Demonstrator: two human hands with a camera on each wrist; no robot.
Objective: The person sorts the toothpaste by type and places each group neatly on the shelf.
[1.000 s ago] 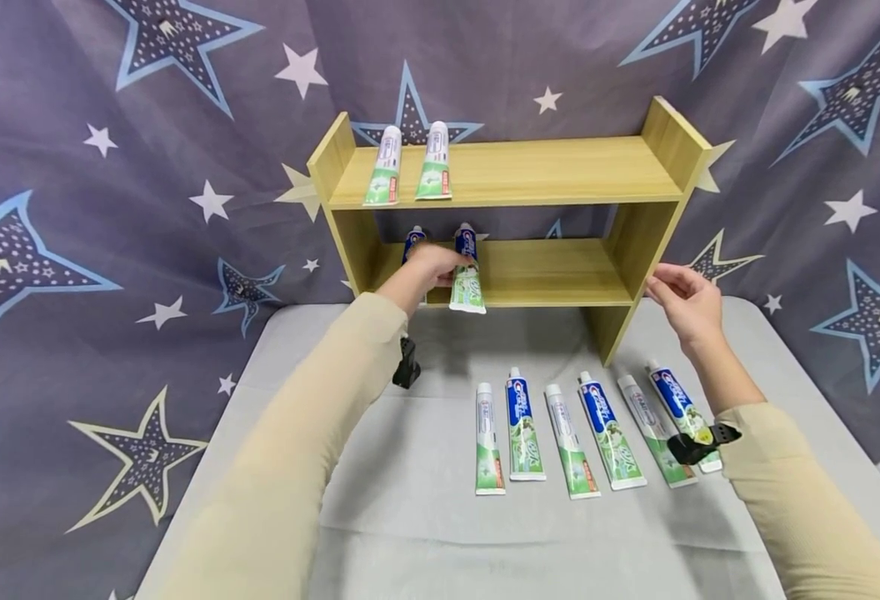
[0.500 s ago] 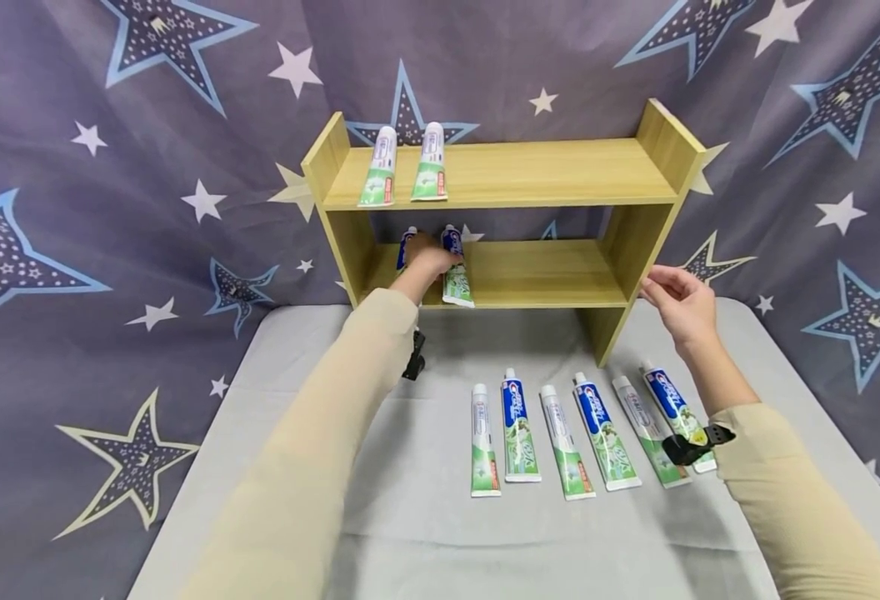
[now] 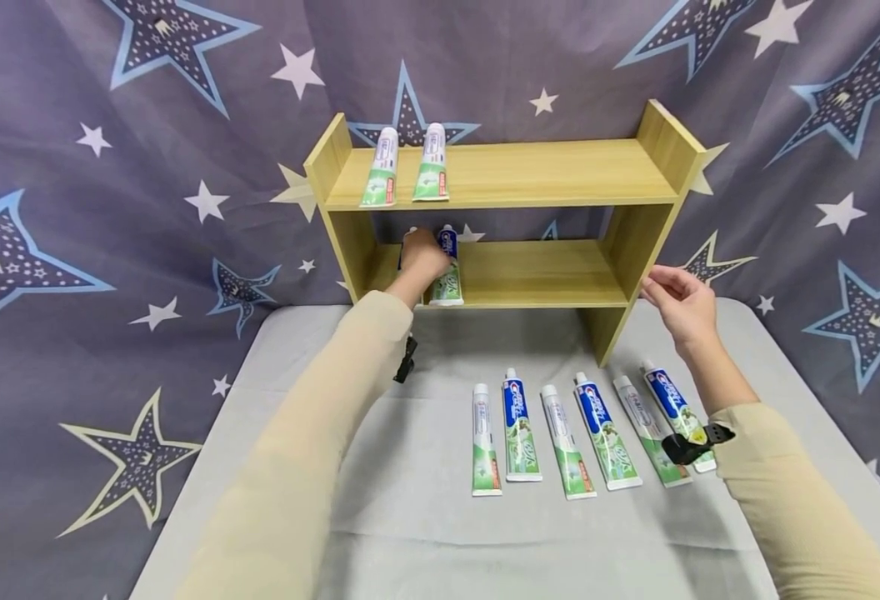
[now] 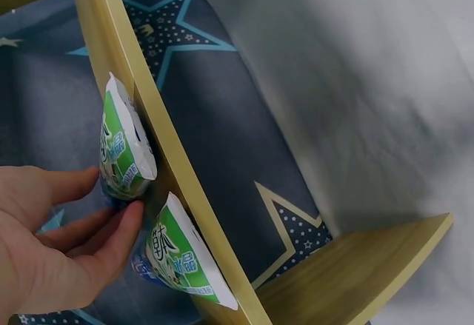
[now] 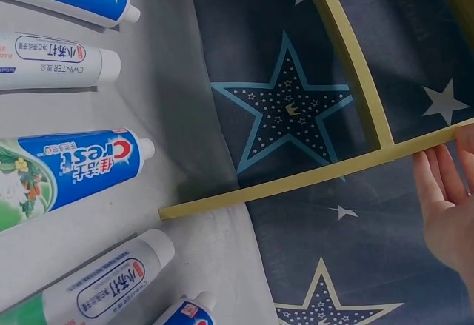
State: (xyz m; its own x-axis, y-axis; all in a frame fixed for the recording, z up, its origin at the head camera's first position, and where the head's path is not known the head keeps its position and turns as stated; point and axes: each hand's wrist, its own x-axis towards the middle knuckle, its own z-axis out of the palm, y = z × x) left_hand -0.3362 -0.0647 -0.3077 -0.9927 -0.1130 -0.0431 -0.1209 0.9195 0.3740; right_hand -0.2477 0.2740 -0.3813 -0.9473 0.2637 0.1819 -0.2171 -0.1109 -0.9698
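My left hand [image 3: 422,260] reaches into the shelf's middle level and grips a blue-and-green toothpaste tube [image 3: 449,287]. In the left wrist view, the thumb and fingers pinch this tube [image 4: 122,147] from either side; its flat white end faces out along the board edge. Another toothpaste tube of that kind [image 4: 181,255] lies beside it, mostly hidden behind the hand in the head view. My right hand [image 3: 686,308] is at the right side panel of the wooden shelf [image 3: 560,179], fingers against its outer face [image 5: 348,163] and thumb at its front edge.
Two white-and-green toothpaste tubes [image 3: 431,162] lie at the left of the top board. On the grey tablecloth [image 3: 410,517], a row of several tubes alternates white-and-green [image 3: 486,442] and blue-and-green [image 3: 521,429]. A star-patterned curtain [image 3: 110,250] hangs behind.
My left hand has moved the blue-and-green toothpaste tube left and back onto the middle board, beside the other tube. It now lies straighter. My right hand stays at the side panel.
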